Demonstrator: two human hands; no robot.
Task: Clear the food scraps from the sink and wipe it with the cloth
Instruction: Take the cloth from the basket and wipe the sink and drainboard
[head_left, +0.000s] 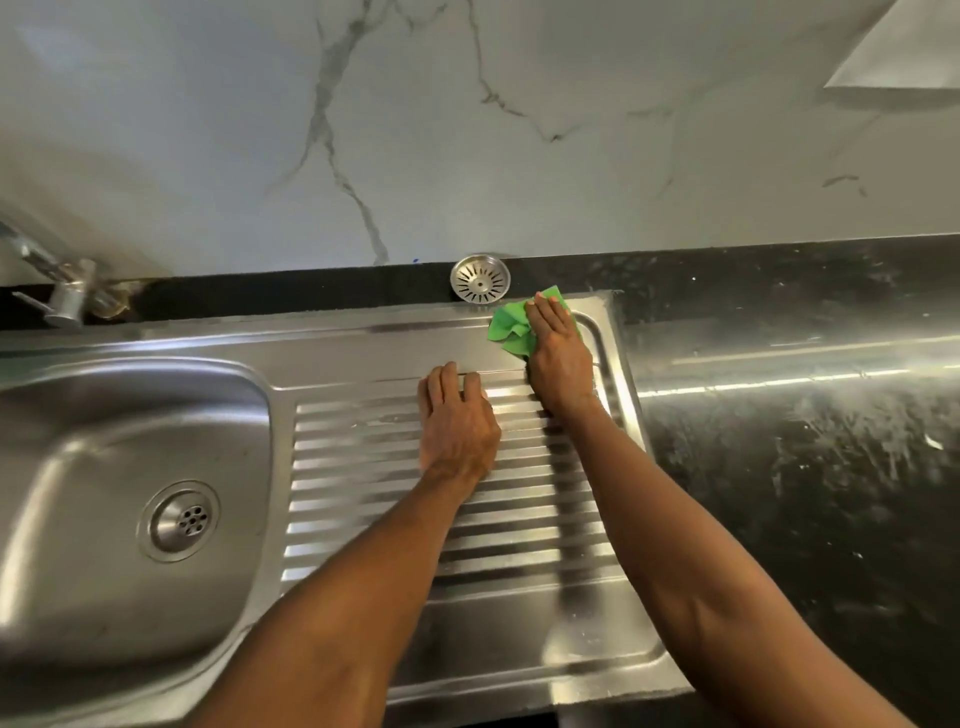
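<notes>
A stainless steel sink (332, 358) with a ribbed drainboard spans the counter; its basin with a drain (182, 521) lies at the left. My right hand (558, 358) presses flat on a crumpled green cloth (506, 327) at the drainboard's far right corner. My left hand (457, 415) rests palm down on the ribs just left of it, fingers together, holding nothing. No food scraps show in the basin.
A round metal strainer (480, 277) leans against the marble wall behind the drainboard. The tap (57, 291) stands at the far left. Dark speckled countertop (810, 415) extends to the right, smeared with pale streaks.
</notes>
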